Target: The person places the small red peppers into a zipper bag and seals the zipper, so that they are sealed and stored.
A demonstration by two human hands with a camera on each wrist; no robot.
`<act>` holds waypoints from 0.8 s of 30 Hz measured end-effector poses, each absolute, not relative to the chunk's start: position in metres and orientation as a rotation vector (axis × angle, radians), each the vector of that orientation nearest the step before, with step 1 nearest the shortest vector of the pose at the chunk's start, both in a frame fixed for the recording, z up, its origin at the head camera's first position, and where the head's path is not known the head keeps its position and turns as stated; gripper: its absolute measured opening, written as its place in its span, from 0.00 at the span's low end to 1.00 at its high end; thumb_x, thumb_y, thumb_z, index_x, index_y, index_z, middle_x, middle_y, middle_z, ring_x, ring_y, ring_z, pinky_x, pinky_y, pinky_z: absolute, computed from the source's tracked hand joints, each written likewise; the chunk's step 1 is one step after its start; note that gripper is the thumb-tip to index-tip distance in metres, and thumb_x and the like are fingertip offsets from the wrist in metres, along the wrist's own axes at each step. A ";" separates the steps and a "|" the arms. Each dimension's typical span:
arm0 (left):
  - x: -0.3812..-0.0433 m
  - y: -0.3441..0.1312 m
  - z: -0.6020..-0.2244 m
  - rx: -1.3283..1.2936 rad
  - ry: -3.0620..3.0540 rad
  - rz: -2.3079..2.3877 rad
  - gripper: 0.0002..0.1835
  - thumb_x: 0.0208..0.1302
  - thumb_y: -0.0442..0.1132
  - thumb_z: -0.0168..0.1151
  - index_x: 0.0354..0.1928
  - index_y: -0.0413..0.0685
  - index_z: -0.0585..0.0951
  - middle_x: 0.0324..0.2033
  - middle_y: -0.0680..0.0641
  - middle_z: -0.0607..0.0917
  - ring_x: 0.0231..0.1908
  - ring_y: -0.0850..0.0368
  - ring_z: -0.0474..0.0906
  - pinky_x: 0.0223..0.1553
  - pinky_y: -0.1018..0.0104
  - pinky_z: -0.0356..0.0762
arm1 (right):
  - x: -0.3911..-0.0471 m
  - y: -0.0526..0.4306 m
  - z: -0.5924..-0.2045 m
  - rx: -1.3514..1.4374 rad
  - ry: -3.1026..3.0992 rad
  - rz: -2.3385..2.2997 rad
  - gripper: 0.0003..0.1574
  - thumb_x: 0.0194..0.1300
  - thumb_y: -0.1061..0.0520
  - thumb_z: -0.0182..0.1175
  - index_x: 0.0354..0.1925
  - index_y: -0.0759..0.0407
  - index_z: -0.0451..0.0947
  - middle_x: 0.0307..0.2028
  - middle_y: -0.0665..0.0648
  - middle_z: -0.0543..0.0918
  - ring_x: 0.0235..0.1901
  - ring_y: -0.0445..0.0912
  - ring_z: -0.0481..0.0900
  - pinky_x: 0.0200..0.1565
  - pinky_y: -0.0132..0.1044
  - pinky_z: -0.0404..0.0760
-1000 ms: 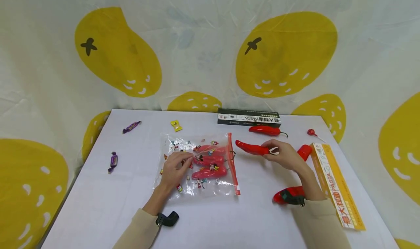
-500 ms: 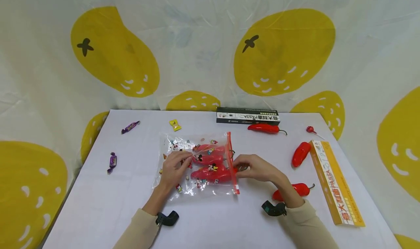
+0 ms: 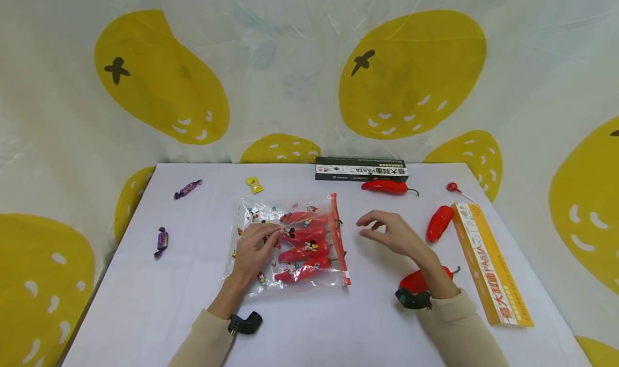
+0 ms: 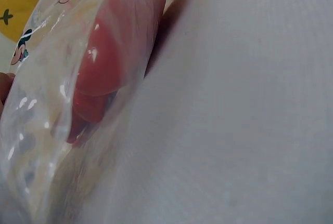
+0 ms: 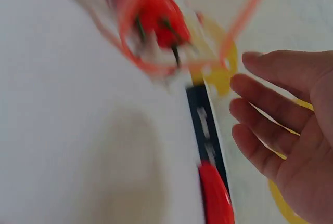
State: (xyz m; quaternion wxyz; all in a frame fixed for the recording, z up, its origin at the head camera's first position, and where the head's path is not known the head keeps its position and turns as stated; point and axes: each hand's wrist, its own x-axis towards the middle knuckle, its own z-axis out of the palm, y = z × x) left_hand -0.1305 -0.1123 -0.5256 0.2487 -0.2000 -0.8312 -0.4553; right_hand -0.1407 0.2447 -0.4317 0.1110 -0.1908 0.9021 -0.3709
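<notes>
A clear zip bag (image 3: pixel 246 211) with cartoon prints and a red zip edge lies mid-table, several red chili peppers (image 3: pixel 304 251) inside. Its mouth gapes toward the right, as the right wrist view shows. My left hand (image 3: pixel 252 249) pinches the upper film of the bag between thumb and fingers; only a fingertip shows at the edge of the left wrist view. To the right of the mouth, my right hand (image 3: pixel 394 232) hovers with relaxed fingers and holds nothing. Below its wrist lies a loose chili pepper (image 3: pixel 411 282), partly covered by the wrist camera.
Another chili pepper (image 3: pixel 439 223) lies beside a yellow pasta box (image 3: pixel 493 265). One more chili pepper (image 3: pixel 384 187) touches the black pasta box (image 3: pixel 361 169) at the back. A lollipop (image 3: pixel 452 187), a yellow candy (image 3: pixel 254 184) and purple candies (image 3: pixel 162 240) lie around.
My right hand carried a chili pepper left into the bag, let it go there, and drew back to the right. My left hand has stayed on the bag.
</notes>
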 end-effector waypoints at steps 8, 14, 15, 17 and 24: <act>-0.129 -0.113 -0.525 -0.542 -2.265 -1.259 0.10 0.61 0.42 0.63 0.44 0.55 0.85 0.41 0.55 0.86 0.47 0.58 0.78 0.53 0.71 0.71 | -0.162 0.348 -0.431 -0.294 2.937 -0.807 0.20 0.62 0.62 0.58 0.54 0.59 0.74 0.54 0.64 0.76 0.52 0.61 0.72 0.51 0.58 0.74; -0.130 -0.114 -0.525 -0.546 -2.253 -1.246 0.10 0.60 0.41 0.64 0.43 0.54 0.85 0.41 0.54 0.87 0.46 0.57 0.78 0.52 0.69 0.72 | -0.169 0.393 -0.439 -0.090 2.949 -0.561 0.26 0.62 0.68 0.53 0.59 0.61 0.70 0.59 0.70 0.68 0.58 0.66 0.60 0.55 0.65 0.68; -0.130 -0.114 -0.525 -0.542 -2.259 -1.249 0.10 0.60 0.41 0.64 0.43 0.54 0.85 0.41 0.54 0.87 0.46 0.57 0.78 0.53 0.69 0.72 | -0.169 0.397 -0.441 -0.068 2.953 -0.519 0.27 0.61 0.69 0.52 0.59 0.61 0.70 0.60 0.70 0.67 0.58 0.67 0.58 0.55 0.66 0.67; -0.130 -0.114 -0.525 -0.535 -2.272 -1.254 0.10 0.60 0.42 0.64 0.44 0.55 0.85 0.41 0.54 0.87 0.46 0.57 0.78 0.53 0.69 0.72 | -0.170 0.402 -0.445 -0.034 2.960 -0.414 0.30 0.60 0.69 0.53 0.61 0.59 0.69 0.60 0.71 0.65 0.58 0.69 0.55 0.54 0.66 0.66; -0.129 -0.113 -0.525 -0.537 -2.273 -1.251 0.10 0.60 0.41 0.64 0.44 0.54 0.85 0.40 0.54 0.87 0.46 0.57 0.78 0.52 0.69 0.72 | -0.172 0.407 -0.456 -0.057 2.964 -0.142 0.29 0.59 0.64 0.60 0.60 0.56 0.71 0.55 0.70 0.72 0.52 0.67 0.58 0.49 0.61 0.63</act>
